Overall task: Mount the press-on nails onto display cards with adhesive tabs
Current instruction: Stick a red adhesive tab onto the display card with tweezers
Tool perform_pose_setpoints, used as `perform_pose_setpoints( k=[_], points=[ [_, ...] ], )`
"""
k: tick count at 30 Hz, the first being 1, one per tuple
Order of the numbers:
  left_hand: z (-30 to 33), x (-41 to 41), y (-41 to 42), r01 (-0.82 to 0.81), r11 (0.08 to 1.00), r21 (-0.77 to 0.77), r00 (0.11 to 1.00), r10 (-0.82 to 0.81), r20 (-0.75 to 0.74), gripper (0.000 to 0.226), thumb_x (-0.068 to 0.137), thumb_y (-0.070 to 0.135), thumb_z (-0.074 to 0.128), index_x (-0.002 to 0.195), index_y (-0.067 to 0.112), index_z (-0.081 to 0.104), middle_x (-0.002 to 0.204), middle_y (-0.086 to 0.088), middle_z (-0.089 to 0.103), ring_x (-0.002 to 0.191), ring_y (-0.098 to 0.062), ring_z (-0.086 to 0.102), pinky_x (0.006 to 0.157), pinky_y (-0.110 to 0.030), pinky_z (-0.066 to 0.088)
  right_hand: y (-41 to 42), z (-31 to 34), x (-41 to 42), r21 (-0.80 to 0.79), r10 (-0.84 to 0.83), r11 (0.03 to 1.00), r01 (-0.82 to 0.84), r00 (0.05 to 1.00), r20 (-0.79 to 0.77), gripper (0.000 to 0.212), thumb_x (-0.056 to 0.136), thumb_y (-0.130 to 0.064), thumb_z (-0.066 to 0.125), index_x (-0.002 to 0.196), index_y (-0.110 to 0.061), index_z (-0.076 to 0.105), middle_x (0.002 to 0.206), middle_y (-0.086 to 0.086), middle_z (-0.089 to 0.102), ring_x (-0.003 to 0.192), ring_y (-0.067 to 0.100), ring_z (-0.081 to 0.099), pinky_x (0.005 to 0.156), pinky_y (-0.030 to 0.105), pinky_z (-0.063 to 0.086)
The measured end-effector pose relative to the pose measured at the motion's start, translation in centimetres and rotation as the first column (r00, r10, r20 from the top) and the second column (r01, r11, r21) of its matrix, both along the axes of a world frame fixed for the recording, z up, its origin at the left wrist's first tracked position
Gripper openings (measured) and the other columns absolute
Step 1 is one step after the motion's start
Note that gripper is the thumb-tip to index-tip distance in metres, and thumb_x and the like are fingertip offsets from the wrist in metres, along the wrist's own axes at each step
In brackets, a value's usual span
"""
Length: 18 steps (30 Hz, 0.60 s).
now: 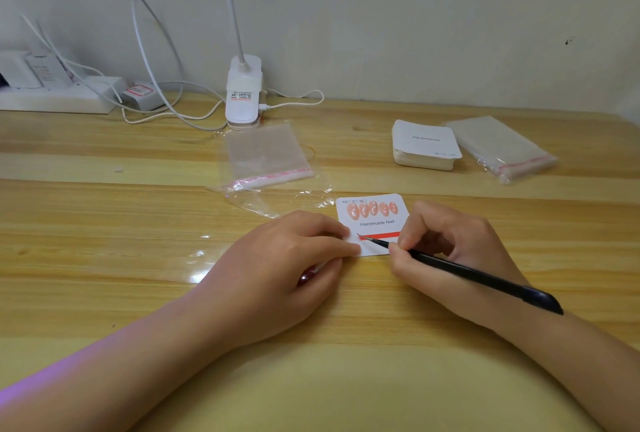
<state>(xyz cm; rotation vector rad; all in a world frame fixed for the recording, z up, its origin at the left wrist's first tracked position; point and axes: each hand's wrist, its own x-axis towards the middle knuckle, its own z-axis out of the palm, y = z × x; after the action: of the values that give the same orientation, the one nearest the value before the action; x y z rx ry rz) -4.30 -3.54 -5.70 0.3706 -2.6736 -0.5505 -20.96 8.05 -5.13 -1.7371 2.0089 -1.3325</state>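
Display card point(374, 223) pinned flat by left hand point(294, 258) fingers; right hand point(446, 251) pinches tweezers point(467, 274), best lifting the red tape liner point(381, 235) at its corner.

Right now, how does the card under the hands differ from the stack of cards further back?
The card lies alone, carrying five pink nails and a red strip; the stack is many cards thick, its top bare. The card's print reads upright, the stack's upside down. Both are white, printed "Handmade Nail".

glossy wooden table point(104, 223), matt paper card point(381, 229), shiny clear plastic bag point(266, 154)
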Motion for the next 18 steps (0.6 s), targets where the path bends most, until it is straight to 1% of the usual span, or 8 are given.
perform_pose_setpoints(
  k=[3, 6, 7, 11, 14, 16, 18],
  points=[
    [0.09, -0.02, 0.03, 0.009, 1.000, -0.009, 1.000, -0.009, 0.000, 0.041, 0.086, 0.035, 0.036, 0.110, 0.025, 0.069, 0.113, 0.008, 0.063, 0.104, -0.009, 0.058, 0.079, -0.031, 0.051, -0.02, 0.05, -0.07, 0.006, -0.010, 1.000, 0.010, 1.000, 0.018, 0.012, 0.064, -0.014, 0.060, 0.071, -0.017, 0.049, 0.070, 0.004, 0.055, 0.053, 0.013, 0.045, 0.048, 0.011, 0.033],
    [0.13, -0.06, 0.05, 0.020, 1.000, -0.023, 1.000, -0.020, 0.000, 0.040, 0.087, 0.032, 0.037, 0.109, 0.022, 0.069, 0.112, 0.007, 0.063, 0.103, -0.010, 0.059, 0.078, -0.032, 0.051, -0.08, 0.04, -0.25, 0.019, -0.030, 0.999, 0.029, 0.998, 0.049, 0.012, 0.064, -0.016, 0.060, 0.070, -0.017, 0.050, 0.067, -0.003, 0.056, 0.050, 0.002, 0.046, 0.047, 0.007, 0.033],
    [0.12, -0.07, 0.05, 0.021, 0.999, -0.026, 1.000, -0.021, -0.002, 0.039, 0.087, 0.032, 0.038, 0.108, 0.022, 0.069, 0.112, 0.007, 0.063, 0.103, -0.010, 0.059, 0.078, -0.032, 0.051, -0.09, 0.01, -0.32, 0.024, -0.037, 0.999, 0.036, 0.997, 0.064, 0.012, 0.064, -0.016, 0.060, 0.069, -0.017, 0.049, 0.065, -0.004, 0.055, 0.049, 0.001, 0.045, 0.047, 0.006, 0.032],
    [0.09, -0.19, 0.08, 0.003, 1.000, -0.028, 1.000, -0.003, -0.010, 0.028, 0.089, 0.026, 0.045, 0.107, 0.020, 0.065, 0.108, 0.010, 0.063, 0.101, -0.010, 0.057, 0.077, -0.033, 0.050, -0.02, 0.00, -0.51, 0.011, -0.040, 0.999, 0.039, 0.995, 0.092, 0.013, 0.065, -0.015, 0.060, 0.066, -0.015, 0.048, 0.058, -0.004, 0.050, 0.046, 0.001, 0.041, 0.045, 0.007, 0.031],
    [0.05, -0.28, 0.14, -0.004, 0.999, -0.048, 1.000, 0.003, -0.013, 0.035, 0.088, 0.029, 0.040, 0.111, 0.017, 0.064, 0.109, 0.008, 0.063, 0.101, -0.011, 0.057, 0.079, -0.032, 0.050, 0.05, 0.07, -0.48, -0.001, -0.039, 0.999, 0.040, 0.994, 0.099, 0.013, 0.065, -0.015, 0.061, 0.067, -0.015, 0.048, 0.060, -0.001, 0.051, 0.047, 0.001, 0.042, 0.045, 0.008, 0.031],
    [0.06, -0.32, 0.17, 0.005, 0.998, -0.056, 1.000, -0.005, -0.007, 0.038, 0.088, 0.029, 0.039, 0.111, 0.015, 0.065, 0.110, 0.006, 0.063, 0.101, -0.012, 0.058, 0.081, -0.030, 0.048, 0.08, 0.14, -0.38, -0.009, -0.018, 1.000, 0.019, 0.994, 0.108, 0.013, 0.065, -0.014, 0.061, 0.067, -0.016, 0.049, 0.062, -0.003, 0.053, 0.048, 0.001, 0.044, 0.046, 0.008, 0.033],
    [0.12, -0.36, 0.21, 0.011, 0.998, -0.055, 1.000, -0.011, -0.001, 0.039, 0.088, 0.028, 0.038, 0.111, 0.013, 0.065, 0.110, 0.004, 0.063, 0.101, -0.013, 0.058, 0.082, -0.027, 0.045, 0.15, 0.16, -0.26, -0.006, 0.023, 1.000, -0.023, 0.996, 0.084, 0.013, 0.065, -0.014, 0.062, 0.066, -0.017, 0.050, 0.064, -0.004, 0.055, 0.049, 0.005, 0.046, 0.047, 0.012, 0.034]
  ],
)
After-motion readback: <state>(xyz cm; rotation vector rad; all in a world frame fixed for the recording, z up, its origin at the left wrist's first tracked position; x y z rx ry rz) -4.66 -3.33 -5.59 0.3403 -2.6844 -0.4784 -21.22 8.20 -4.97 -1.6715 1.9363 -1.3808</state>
